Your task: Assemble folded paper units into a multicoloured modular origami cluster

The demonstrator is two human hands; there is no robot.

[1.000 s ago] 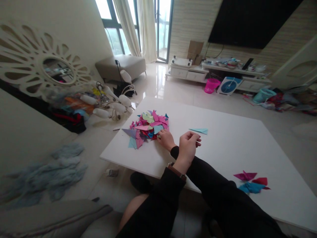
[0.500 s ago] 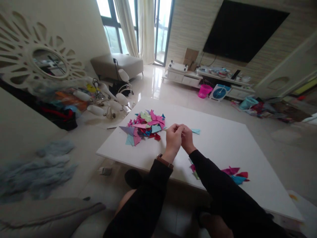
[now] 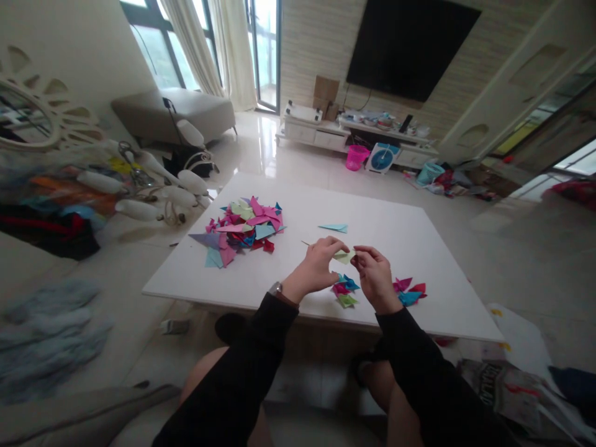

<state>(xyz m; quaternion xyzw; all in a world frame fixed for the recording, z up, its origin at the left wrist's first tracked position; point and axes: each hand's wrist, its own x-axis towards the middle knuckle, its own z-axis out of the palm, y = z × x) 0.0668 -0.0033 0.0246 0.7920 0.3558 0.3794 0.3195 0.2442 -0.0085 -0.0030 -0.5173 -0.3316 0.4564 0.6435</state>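
Observation:
My right hand [image 3: 376,279] pinches a small pale green folded paper [image 3: 343,256] above the white table. My left hand [image 3: 314,266] curves around the paper's other side, its index finger at the paper and its thumb lower and apart. A thin stick-like piece [image 3: 305,243] pokes out behind the left hand; its other end is hidden in the fingers. Below the hands lie several folded papers [image 3: 345,288] in blue, pink and green. Pink, red and blue folded papers [image 3: 410,292] rest beside my right wrist. A light blue folded paper [image 3: 334,228] lies beyond the hands.
A heap of colourful folded papers [image 3: 246,226] covers the left part of the white table [image 3: 391,230]. A chandelier [image 3: 179,189] stands on the floor to the left. A pink basket [image 3: 357,158] and a TV cabinet [image 3: 330,138] are at the back.
The left hand crossed over the right at first, with the right hand at the heap. Both came together over the table, then parted slightly, showing the pale green paper. The view swung right.

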